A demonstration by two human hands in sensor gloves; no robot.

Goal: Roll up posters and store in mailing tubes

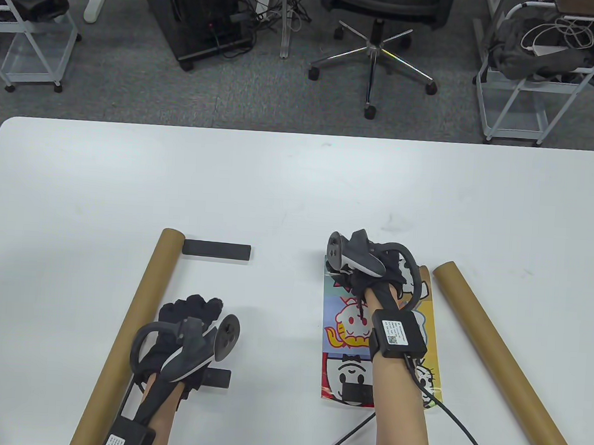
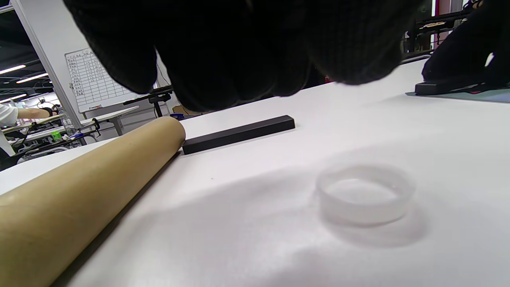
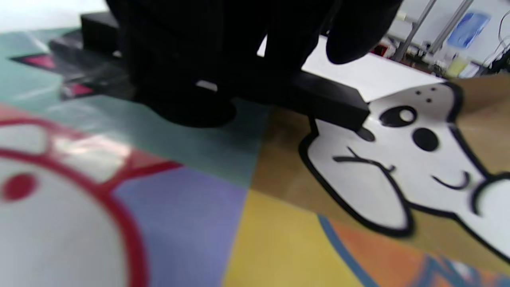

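A colourful cartoon poster (image 1: pixel 350 331) lies flat on the white table (image 1: pixel 299 192), partly under my right forearm. My right hand (image 1: pixel 356 276) grips a black weight bar (image 3: pixel 322 97) lying across the poster's (image 3: pixel 191 207) far edge, with fingers (image 3: pixel 187 91) wrapped over it. A brown mailing tube (image 1: pixel 504 366) lies just right of the poster. A second tube (image 1: pixel 129 333) lies left of my left hand (image 1: pixel 196 309). That hand hovers with fingers (image 2: pixel 239 59) curled and holds nothing. A clear tube cap (image 2: pixel 364 195) sits on the table below it.
A black bar (image 1: pixel 216 250) lies by the left tube's far end, also seen in the left wrist view (image 2: pixel 239 133). Another black bar (image 1: pixel 217 378) lies partly under my left hand. An office chair (image 1: pixel 373 51) and carts stand beyond the table.
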